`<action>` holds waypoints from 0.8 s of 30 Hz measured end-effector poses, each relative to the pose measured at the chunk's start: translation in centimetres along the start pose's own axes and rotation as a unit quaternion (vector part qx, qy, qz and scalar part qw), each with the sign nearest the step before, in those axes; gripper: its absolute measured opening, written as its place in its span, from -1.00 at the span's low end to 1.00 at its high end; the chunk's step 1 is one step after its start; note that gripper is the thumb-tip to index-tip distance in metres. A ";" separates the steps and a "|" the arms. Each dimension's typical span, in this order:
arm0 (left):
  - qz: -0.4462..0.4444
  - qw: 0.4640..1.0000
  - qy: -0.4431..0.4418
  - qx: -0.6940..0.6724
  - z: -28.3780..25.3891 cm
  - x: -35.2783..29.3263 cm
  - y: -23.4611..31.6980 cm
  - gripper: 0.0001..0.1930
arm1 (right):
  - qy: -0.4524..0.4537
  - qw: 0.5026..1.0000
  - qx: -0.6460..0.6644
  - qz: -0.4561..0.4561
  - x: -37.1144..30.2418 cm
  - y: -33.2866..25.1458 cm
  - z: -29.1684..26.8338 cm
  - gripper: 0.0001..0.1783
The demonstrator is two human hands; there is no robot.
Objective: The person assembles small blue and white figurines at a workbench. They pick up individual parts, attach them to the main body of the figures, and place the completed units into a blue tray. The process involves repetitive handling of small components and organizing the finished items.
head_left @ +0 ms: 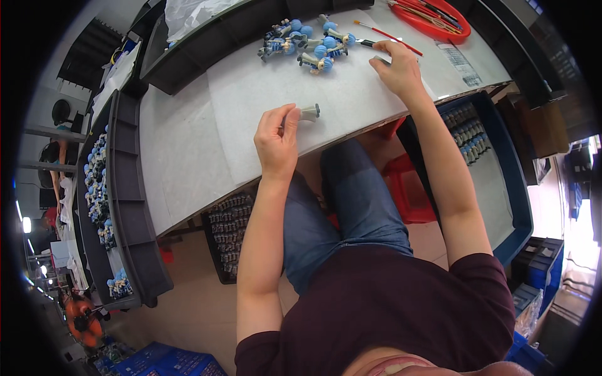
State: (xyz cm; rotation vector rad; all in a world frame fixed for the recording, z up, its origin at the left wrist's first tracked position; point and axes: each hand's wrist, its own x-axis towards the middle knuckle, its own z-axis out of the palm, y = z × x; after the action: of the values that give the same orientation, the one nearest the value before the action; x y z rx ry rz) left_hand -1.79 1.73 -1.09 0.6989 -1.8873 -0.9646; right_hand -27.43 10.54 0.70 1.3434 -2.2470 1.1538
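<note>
In my left hand [278, 138], closed by the table's near edge, is a small figurine [310, 113]. Its grey legs and dark shoes stick out to the right of the fingertips; the rest is hidden by the hand. Farther right, my right hand [401, 67] is over the table with thumb and forefinger apart. A short black-and-white tool [365, 42] lies at the forefinger's tip. Something small and greyish shows by the thumb, too small to name. Several figurines [315, 64] with blue heads lie in a loose pile left of this hand.
A thin red paintbrush [389, 37] lies behind my right hand. A red round tray [461, 36] of brushes stands at the far right. Black trays [188, 61] border the table's back and left. A blue-rimmed tray [523, 207] with rows of figurines sits below on the right.
</note>
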 end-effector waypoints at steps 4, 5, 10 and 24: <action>0.061 0.998 -0.004 0.006 0.5 0.1 0.8 -0.69 | -0.082 0.994 -0.013 0.068 0.6 2.7 0.4 -0.76; 0.075 0.997 -0.006 0.015 0.2 0.1 0.8 -0.67 | -0.089 0.994 -0.028 0.057 0.6 2.4 0.2 -0.77; -0.011 0.999 -0.030 0.008 -1.0 -0.4 0.3 -0.70 | -0.108 0.984 0.120 0.073 -1.1 -3.7 0.8 -0.77; 0.135 0.990 -0.001 0.037 -0.3 -1.0 0.1 -0.82 | -0.079 0.927 0.353 0.099 -6.1 -11.3 1.8 -0.86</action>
State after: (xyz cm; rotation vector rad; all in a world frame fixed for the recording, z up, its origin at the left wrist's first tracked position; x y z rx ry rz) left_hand -1.09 2.44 -1.34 0.4699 -1.9663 -0.7261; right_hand -14.49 10.11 1.43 1.4986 -2.1945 2.1437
